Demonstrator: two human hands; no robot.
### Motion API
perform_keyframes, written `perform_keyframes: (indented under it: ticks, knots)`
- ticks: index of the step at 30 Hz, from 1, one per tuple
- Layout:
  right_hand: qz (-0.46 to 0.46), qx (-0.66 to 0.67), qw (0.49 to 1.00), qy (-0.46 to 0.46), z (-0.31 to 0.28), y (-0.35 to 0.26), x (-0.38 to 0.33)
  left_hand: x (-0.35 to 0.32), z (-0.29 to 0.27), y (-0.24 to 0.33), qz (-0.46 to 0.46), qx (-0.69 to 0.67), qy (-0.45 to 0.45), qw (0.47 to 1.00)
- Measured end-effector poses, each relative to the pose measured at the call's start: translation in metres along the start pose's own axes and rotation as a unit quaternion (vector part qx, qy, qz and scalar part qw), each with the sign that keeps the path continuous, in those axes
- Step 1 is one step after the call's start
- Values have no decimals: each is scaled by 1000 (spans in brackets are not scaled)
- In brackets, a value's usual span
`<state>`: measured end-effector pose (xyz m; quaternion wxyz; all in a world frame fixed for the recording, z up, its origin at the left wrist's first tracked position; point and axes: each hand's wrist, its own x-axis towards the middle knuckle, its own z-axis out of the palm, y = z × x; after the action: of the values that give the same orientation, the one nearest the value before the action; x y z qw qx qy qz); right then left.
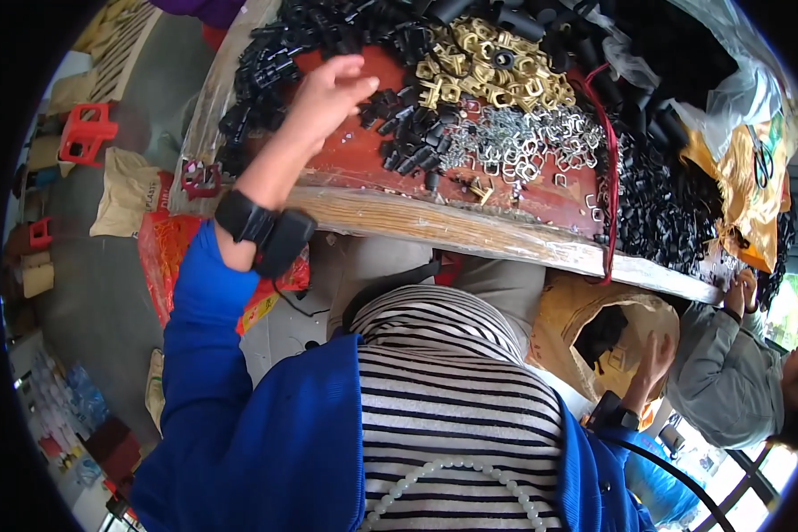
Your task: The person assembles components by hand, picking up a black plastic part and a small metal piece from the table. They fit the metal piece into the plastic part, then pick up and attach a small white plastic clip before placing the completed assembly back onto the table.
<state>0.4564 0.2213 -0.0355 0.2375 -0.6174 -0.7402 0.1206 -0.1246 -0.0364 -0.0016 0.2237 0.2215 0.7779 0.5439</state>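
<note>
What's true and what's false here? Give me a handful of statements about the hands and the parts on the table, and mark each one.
1. The left hand reaches over the black plastic parts on the table. True.
2. The right hand rests on the pile of gold-coloured buckles. False: it is down at the opening of a tan sack, below the table edge.
3. A pile of silver metal rings lies just nearer the person than the gold-coloured buckles. True.
4. Both wrists are bare. False: each carries a black wrist device.
5. Another person's hand touches the table's right end. True.
</note>
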Motion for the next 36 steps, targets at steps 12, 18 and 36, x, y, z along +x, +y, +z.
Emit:
perform_keyframes:
  ticks: [12, 18, 36]
  knots:
    - [-396, 154, 900, -99, 77, -263, 13, 63, -19, -24, 249, 464, 85, 846]
    - [-546, 166, 790, -225, 106, -326, -23, 9, -16, -9, 273, 369, 51, 887]
    - [-596, 128, 672, -421, 125, -326, -9, -32, -3, 12, 234, 349, -106, 901]
